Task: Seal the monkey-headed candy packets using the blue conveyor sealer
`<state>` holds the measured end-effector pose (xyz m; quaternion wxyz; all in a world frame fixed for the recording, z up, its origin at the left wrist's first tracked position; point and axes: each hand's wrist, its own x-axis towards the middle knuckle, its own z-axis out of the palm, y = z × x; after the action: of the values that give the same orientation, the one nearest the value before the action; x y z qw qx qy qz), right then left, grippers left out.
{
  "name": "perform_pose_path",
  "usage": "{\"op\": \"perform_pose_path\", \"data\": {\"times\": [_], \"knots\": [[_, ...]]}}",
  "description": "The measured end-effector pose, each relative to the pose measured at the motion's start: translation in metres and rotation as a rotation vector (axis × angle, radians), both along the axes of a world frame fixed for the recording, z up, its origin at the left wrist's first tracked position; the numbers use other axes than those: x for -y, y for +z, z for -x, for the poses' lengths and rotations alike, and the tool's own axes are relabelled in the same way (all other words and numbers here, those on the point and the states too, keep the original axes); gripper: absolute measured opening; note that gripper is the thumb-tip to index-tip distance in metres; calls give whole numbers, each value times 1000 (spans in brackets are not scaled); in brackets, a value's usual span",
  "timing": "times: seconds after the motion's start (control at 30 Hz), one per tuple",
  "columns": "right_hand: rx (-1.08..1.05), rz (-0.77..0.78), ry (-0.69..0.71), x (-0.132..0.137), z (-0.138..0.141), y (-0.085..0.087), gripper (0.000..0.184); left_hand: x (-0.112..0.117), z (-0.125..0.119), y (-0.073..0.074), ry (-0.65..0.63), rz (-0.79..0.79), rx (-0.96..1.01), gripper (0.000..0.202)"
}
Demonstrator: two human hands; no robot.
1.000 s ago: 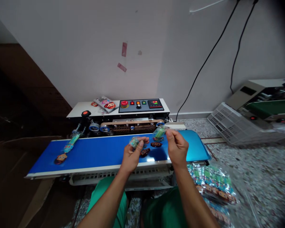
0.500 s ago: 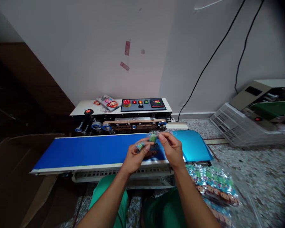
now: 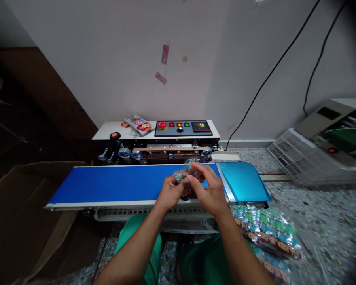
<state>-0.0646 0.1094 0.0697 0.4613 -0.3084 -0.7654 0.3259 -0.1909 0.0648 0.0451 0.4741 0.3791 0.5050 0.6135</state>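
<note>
Both my hands meet over the blue conveyor belt [image 3: 112, 184] of a band sealing machine [image 3: 166, 146]. My left hand [image 3: 170, 194] is closed on a small clear packet [image 3: 179, 177] with a cartoon toy inside. My right hand [image 3: 206, 190] pinches the top of a packet beside it, fingers pressed together; I cannot tell whether it is the same packet. A dark toy head [image 3: 186, 194] shows below the fingers, just above the belt. The machine's control panel [image 3: 182, 128] carries a red button and lit switches.
A pile of filled toy packets [image 3: 267, 231] in clear plastic lies on the speckled floor to my right. A cardboard box [image 3: 20, 213] stands at the belt's left end. A second sealing machine [image 3: 329, 146] lies tipped at the right. More packets [image 3: 139, 123] rest on the machine top.
The packet that rode at the belt's left end a second ago is gone from the belt. My hands have drawn together, and the camera view shifted so the machine sits further right.
</note>
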Motion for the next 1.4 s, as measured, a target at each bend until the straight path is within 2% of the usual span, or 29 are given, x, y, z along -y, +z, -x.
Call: {"op": "perform_pose_path", "data": {"times": [0.1, 0.23, 0.33, 0.47, 0.57, 0.7, 0.77, 0.83, 0.93, 1.0, 1.1, 1.27, 1.33, 1.4], "knots": [[-24, 40, 43, -2, 1, 1, 15, 2, -1, 1, -45, 2, -30, 31], [-66, 60, -2, -7, -3, -2, 10, 5, 0, 10, -39, -44, -114, 28], [-38, 48, 7, -8, -3, -5, 10, 5, 0, 13, 13, -67, -80, 30], [-11, 91, -22, -6, -2, -8, 11, 4, 2, 10, 115, -123, -65, 28], [-43, 102, -188, -17, -14, -9, 16, 4, 3, 7, 170, -128, -114, 26], [-35, 35, -549, -56, -47, -15, 25, 5, 5, 4, 186, -104, -117, 24], [89, 50, -667, -80, -62, -23, 28, 5, 6, 2, 182, -102, -122, 22], [293, 100, -725, -98, -70, -33, 28, 5, 6, 1, 174, -105, -127, 20], [560, 159, -762, -111, -65, -44, 26, 5, 6, 0, 169, -103, -129, 20], [648, 189, -775, -114, -54, -49, 26, 5, 7, -1, 156, -97, -125, 20], [671, 209, -764, -116, -36, -52, 27, 6, 8, -2, 121, -81, -121, 21], [483, 91, -683, -104, -17, -44, 32, 7, 8, -3, 113, -68, -141, 20], [297, 98, -578, -89, -13, -35, 32, 7, 8, -2, 128, -67, -134, 20], [74, 238, -332, -71, -8, -23, 34, 6, 7, -1, 135, -71, -116, 19]]}}
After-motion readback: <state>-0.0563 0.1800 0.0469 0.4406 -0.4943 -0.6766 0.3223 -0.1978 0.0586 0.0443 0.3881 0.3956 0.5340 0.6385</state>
